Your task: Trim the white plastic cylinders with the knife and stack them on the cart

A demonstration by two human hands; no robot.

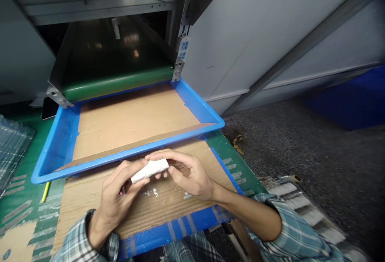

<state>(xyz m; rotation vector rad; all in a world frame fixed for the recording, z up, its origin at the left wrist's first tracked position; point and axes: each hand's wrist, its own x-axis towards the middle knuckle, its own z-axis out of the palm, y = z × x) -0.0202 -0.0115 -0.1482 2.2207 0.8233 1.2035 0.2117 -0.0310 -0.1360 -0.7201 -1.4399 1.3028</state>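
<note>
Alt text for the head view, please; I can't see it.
Left hand and right hand hold a short white piece together above a cardboard sheet. Beyond lies a cardboard-lined blue tray, then a green conveyor belt bearing another white piece.

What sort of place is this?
Probably a factory or workshop station: a green conveyor belt ends at a blue tray, and the left hand and right hand hold a small white piece.

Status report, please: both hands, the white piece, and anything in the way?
Left hand, right hand: both holding white cylindrical piece. Piece over cardboard sheet. No obstruction seen at the piece; blue tray just beyond hands.
</note>
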